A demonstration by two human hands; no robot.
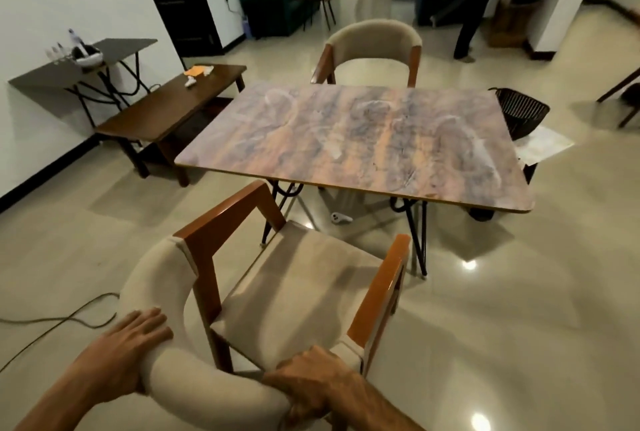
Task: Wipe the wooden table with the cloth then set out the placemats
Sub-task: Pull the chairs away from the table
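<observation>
The wooden table (353, 143) stands ahead of me, its streaked brown and grey top bare and marked with pale smears. A cream armchair (277, 295) with orange-brown wooden arms stands between me and the table, a little back from its near edge. My left hand (135, 344) grips the left side of its padded backrest. My right hand (311, 385) grips the backrest lower right. An orange cloth (195, 70) lies on a dark side table (166, 111) to the left. I see no placemats.
A second cream chair (372, 52) stands at the table's far side. A dark basket (521, 111) sits on a pale low table at the right. A white controller (339, 218) lies on the floor under the table. A cable (59, 321) runs across the floor left. People are at the back.
</observation>
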